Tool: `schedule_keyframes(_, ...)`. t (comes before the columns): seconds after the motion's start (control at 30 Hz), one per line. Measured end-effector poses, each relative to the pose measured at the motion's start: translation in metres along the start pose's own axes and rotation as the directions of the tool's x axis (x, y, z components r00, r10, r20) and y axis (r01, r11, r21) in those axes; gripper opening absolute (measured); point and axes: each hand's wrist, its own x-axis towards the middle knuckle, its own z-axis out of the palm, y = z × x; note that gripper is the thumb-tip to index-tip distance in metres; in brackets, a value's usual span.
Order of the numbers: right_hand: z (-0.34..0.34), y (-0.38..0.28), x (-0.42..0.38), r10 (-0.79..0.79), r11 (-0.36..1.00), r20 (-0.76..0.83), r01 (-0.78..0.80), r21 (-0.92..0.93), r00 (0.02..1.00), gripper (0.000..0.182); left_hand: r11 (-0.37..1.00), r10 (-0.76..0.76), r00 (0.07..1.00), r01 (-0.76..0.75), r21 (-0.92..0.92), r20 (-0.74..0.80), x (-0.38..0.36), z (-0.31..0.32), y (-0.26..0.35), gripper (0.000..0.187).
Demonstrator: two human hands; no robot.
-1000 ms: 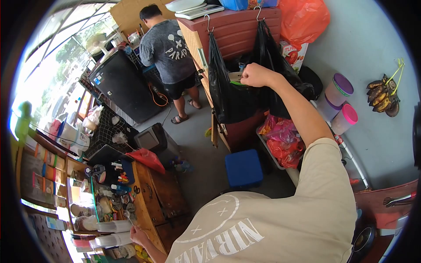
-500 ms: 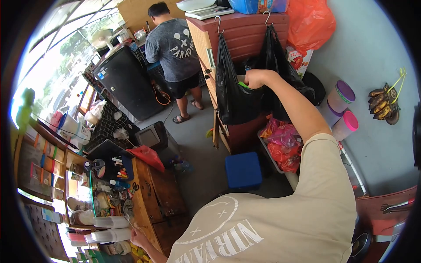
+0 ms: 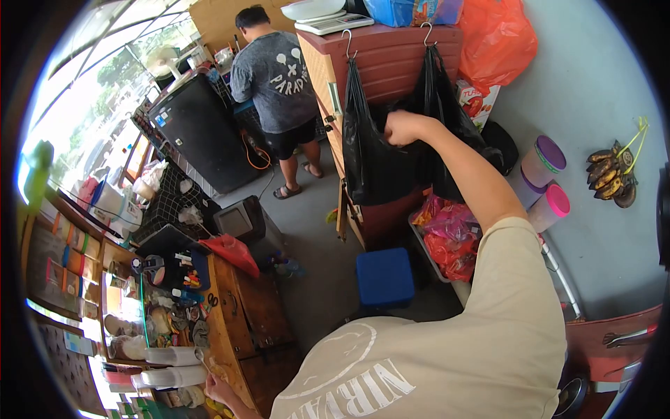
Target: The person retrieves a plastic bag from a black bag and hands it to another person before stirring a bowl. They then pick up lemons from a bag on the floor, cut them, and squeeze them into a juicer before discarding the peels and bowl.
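My right hand (image 3: 405,128) reaches to the mouth of a black plastic bag (image 3: 377,174) hanging from metal hooks on a dark red cabinet (image 3: 391,73). Its fingers are loosely bent downward, with no item visible in them; the fingertips are partly hidden. Behind my wrist, the black plastic rises to the second hook (image 3: 428,33). Down at the lower left, my left hand (image 3: 220,390) is closed on the handle of a metal spoon (image 3: 202,357), beside a wooden counter (image 3: 227,328). Clear plastic containers (image 3: 171,377) lie close by that hand.
A blue box (image 3: 385,276) sits on the floor below the bags, near a bin of red and pink plastic bags (image 3: 453,244). Lidded tubs (image 3: 544,157) stand by the wall, where bananas (image 3: 606,173) hang. Another person (image 3: 276,84) stands beyond a black fridge (image 3: 199,133).
The green item that was in my right hand at the bag's mouth is out of sight. That hand stays at the bag. The left hand still holds the spoon.
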Motion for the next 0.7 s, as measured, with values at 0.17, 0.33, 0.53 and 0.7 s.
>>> schedule_keyframes(0.17, 0.006, 0.005, 0.007, -0.123, 0.961, -0.403, 0.210, 0.178, 0.907, 0.029, 0.999, -0.039, 0.999, 0.038, 0.034, 0.020, -0.013, -0.003, 0.022, 0.022)
schedule_keyframes(0.33, 0.026, 0.024, 0.015, 0.251, 0.967, -0.224, -0.238, 0.086, 0.942, 0.039, 0.998, -0.046, 0.998, 0.048, -0.032, 0.042, -0.020, 0.006, 0.033, 0.021)
schedule_keyframes(0.53, 0.060, 0.038, 0.033, 0.419, 0.904, 0.020, -0.415, -0.105, 0.908, 0.045, 0.998, 0.049, 0.998, -0.048, -0.037, 0.038, 0.001, 0.024, 0.004, 0.021)
schedule_keyframes(0.7, 0.066, 0.030, 0.039, 0.419, 0.903, -0.007, -0.417, -0.107, 0.908, 0.045, 0.941, 0.339, 0.937, -0.338, -0.025, 0.089, -0.041, 0.006, 0.071, 0.021)
